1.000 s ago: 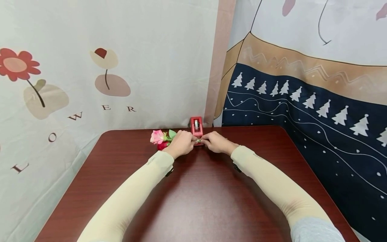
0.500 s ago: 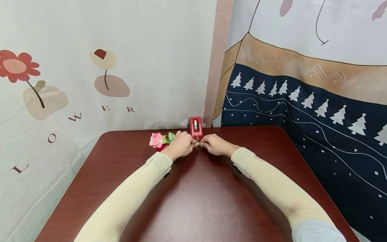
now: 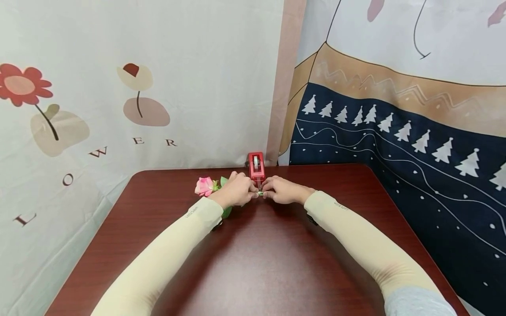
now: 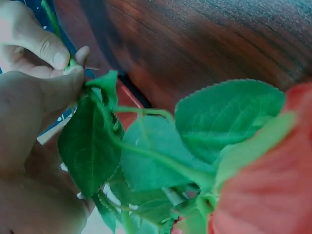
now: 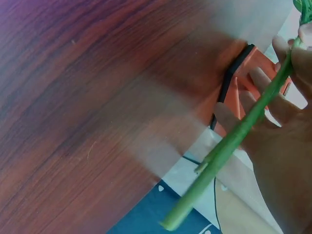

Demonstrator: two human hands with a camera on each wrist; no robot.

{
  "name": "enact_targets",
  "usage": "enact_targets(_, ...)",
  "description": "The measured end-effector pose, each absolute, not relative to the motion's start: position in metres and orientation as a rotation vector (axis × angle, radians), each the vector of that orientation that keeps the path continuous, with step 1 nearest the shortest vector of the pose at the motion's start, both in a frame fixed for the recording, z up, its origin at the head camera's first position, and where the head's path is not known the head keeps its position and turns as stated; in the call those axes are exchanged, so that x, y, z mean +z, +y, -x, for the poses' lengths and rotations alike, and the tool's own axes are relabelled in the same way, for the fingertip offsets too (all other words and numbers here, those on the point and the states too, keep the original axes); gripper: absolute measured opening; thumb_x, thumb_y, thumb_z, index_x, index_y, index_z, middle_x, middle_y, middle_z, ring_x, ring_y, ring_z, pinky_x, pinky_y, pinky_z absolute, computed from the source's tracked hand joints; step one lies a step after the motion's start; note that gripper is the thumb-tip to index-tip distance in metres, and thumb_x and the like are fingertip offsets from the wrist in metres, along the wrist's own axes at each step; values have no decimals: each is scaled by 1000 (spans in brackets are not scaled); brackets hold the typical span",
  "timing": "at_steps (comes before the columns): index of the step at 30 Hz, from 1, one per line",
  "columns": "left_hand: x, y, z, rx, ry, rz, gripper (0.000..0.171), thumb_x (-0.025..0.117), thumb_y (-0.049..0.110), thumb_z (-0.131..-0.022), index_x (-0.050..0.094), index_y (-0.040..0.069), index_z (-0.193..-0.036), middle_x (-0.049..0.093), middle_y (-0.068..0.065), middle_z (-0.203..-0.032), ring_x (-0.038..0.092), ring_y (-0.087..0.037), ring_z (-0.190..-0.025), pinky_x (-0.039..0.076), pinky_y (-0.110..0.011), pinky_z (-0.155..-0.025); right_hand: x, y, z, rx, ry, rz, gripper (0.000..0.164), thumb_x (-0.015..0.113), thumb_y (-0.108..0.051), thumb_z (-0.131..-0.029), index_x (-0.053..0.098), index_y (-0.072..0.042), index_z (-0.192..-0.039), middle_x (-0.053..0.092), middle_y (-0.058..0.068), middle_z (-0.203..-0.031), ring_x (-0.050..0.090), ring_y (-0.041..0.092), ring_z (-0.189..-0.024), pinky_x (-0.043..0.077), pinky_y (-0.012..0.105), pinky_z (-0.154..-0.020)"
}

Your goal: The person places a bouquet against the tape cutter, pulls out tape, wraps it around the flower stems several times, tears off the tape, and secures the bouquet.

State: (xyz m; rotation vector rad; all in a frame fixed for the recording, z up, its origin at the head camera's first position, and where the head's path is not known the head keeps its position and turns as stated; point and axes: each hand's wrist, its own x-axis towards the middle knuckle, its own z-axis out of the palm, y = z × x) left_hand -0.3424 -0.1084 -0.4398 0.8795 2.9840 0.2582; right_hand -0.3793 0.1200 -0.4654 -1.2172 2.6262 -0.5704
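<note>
My left hand (image 3: 239, 191) grips the stems of artificial roses, and its thumb and finger pinch them in the left wrist view. The pink rose (image 3: 204, 186) sticks out to its left in the head view. A red rose (image 4: 273, 190) and serrated green leaves (image 4: 90, 146) fill much of the left wrist view. Facing it, my right hand (image 3: 285, 191) pinches the stem close to the left fingertips. The bare green stem (image 5: 239, 131) slants past the right palm in the right wrist view. Just beyond both hands stands a red tape dispenser (image 3: 256, 166), a narrow pale strip of tape (image 3: 259, 185) reaching from it toward the stem.
The dark red-brown wooden table (image 3: 269, 263) has rounded far corners. A pale printed curtain (image 3: 205, 87) hangs along its back edge, and a navy cloth with white trees (image 3: 395, 175) hangs at the right.
Both hands have moved slightly toward me with the stem, away from the dispenser. The red rose has gone out of sight behind the left hand, and a leaf now shows below that wrist.
</note>
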Motion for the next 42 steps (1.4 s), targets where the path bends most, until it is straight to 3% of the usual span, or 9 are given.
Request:
enact_targets(6,-437,-113,338,255,2875,-891,20,79,34,-103,89,26,-118,82,2,-128,60,-28,-116,35,-48,-102,-462,120,374,-569,2522,1159,21,65,-21,-110,84,-18,-119,59,14,-155,50,33,-149,40,55,-130)
enact_targets(14,-442,-117,331,260,2905,-968,21,79,32,-102,88,23,-119,85,3,-116,64,-27,-120,36,-48,-104,-462,120,372,-623,2474,1122,22,66,-21,-109,84,-17,-122,56,11,-158,50,31,-151,38,57,-131)
enact_targets(18,-442,-117,326,166,2980,-1106,19,80,30,-102,89,24,-118,87,5,-104,71,-26,-105,41,-47,-98,-462,122,374,-675,2449,1091,24,65,-24,-110,83,-15,-124,68,8,-141,62,24,-132,50,51,-121)
enact_targets(21,-442,-117,323,63,3030,-1226,14,79,28,-103,90,24,-109,85,5,-87,72,-24,-93,43,-47,-94,-460,123,375,-785,2344,1017,27,61,-24,-113,81,-9,-122,78,8,-117,72,20,-108,61,44,-104)
enact_targets(25,-443,-117,322,-55,3080,-1350,13,77,26,-103,88,23,-95,77,4,-71,72,-22,-84,45,-45,-89,-459,124,376,-915,2197,886,34,55,-25,-116,79,-1,-120,79,10,-94,75,19,-83,67,38,-83)
enact_targets(33,-444,-116,321,-85,3149,-1452,20,76,26,-103,82,22,-84,74,4,-68,73,-21,-87,44,-43,-87,-460,128,380,-979,2163,841,34,58,-25,-115,80,1,-114,69,3,-82,66,16,-72,64,36,-75)
enact_targets(39,-445,-116,322,-31,3146,-1393,15,78,26,-102,85,21,-89,78,4,-72,73,-22,-91,45,-44,-89,-461,130,379,-965,2237,844,32,62,-29,-114,82,-5,-113,67,2,-82,58,14,-69,52,29,-66)
enact_targets(42,-446,-115,322,-4,3140,-1336,11,80,27,-101,86,21,-95,80,4,-77,73,-22,-92,45,-44,-90,-462,130,378,-985,2270,834,30,64,-29,-112,84,-6,-112,68,8,-82,56,14,-70,48,28,-65)
